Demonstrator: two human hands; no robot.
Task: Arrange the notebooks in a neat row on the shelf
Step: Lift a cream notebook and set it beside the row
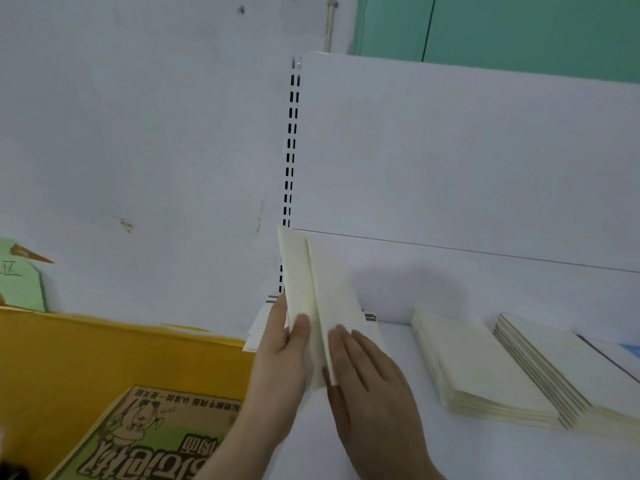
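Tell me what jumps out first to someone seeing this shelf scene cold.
Centre frame, the left hand and right hand hold cream notebooks upright, fanned apart. To their right, two flat stacks of notebooks lie on the white shelf. Lower left, a yellow cardboard box stands out.

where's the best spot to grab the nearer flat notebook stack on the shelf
Probably the near short end of the notebook stack, coming from the front: it lies flat on the shelf, that edge faces you, and another stack crowds its right side.

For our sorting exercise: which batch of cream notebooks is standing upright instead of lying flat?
The batch between the left hand and right hand; the two stacks to its right lie flat on the shelf.
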